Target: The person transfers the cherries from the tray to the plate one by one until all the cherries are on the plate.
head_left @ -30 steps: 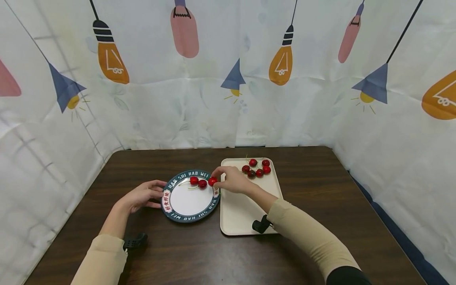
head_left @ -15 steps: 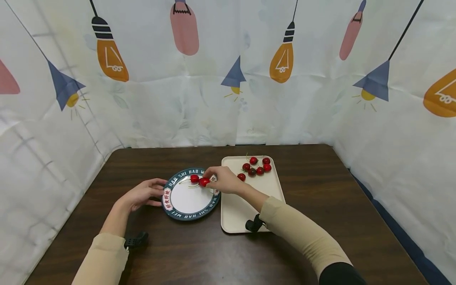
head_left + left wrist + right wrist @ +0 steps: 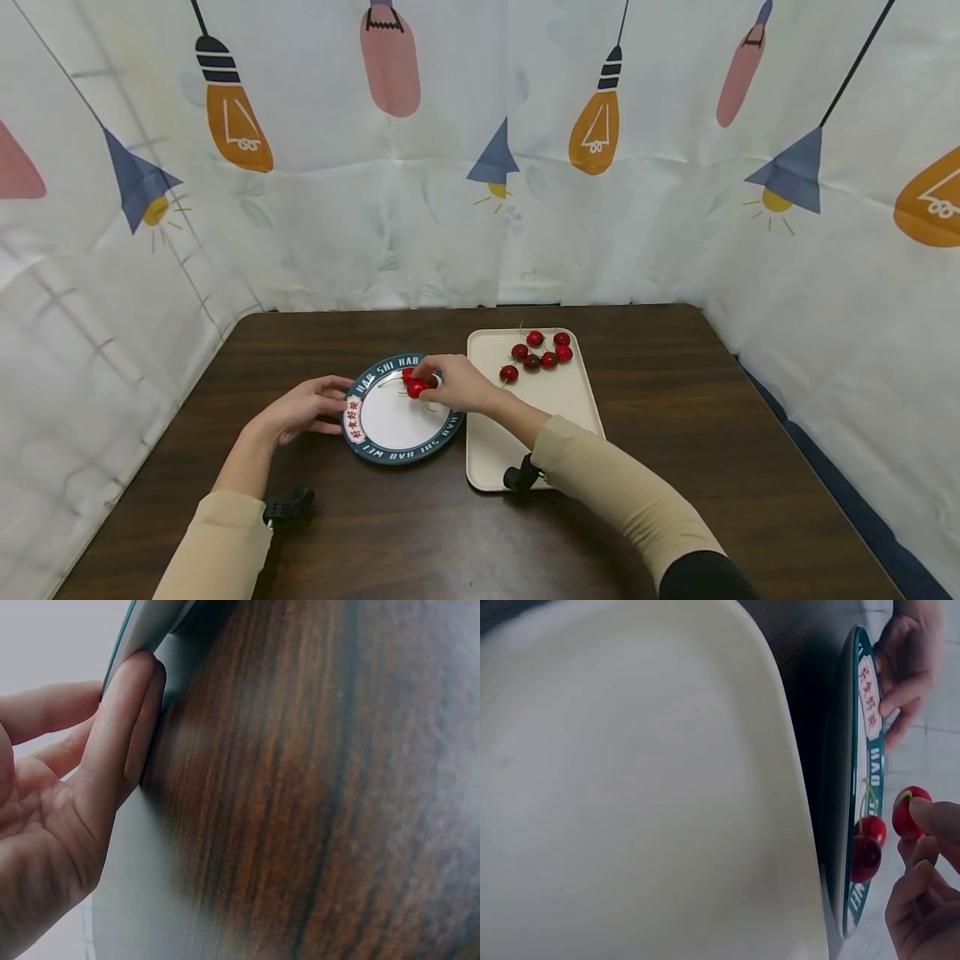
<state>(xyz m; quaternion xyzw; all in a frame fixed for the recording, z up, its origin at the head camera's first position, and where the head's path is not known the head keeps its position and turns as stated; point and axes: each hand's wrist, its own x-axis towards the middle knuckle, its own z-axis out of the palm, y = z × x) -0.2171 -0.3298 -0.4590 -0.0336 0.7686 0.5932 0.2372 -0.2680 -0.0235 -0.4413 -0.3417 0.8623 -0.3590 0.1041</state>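
Well, we find the red cherry [image 3: 909,812] over the plate, pinched between the thumb and fingers of the right hand [image 3: 457,383]; its green stem shows against the skin in the right wrist view. The grip is drawn in close, with just that fruit between the fingertips, and we see a gap between it and two more cherries [image 3: 866,859] lying on the plate.

The plate [image 3: 396,457] is white inside, with a dark blue-green rim carrying white lettering and red characters. At its left edge, we see the left hand [image 3: 303,411] with its fingers fairly straight, spread slightly, tips touching the rim rather than curling round it.

Just right of the plate we have a cream tray [image 3: 487,454], its upper part holding seven cherries [image 3: 549,360], one set a little apart, nearest the right hand. The right forearm crosses above this tray.

Both arms wear beige sleeves [image 3: 217,542], with a small black device [image 3: 288,506] at each wrist. Under everything we see a dark brown wooden table [image 3: 390,533], and beyond it a white curtain [image 3: 322,242] printed with bulbs and lamps.
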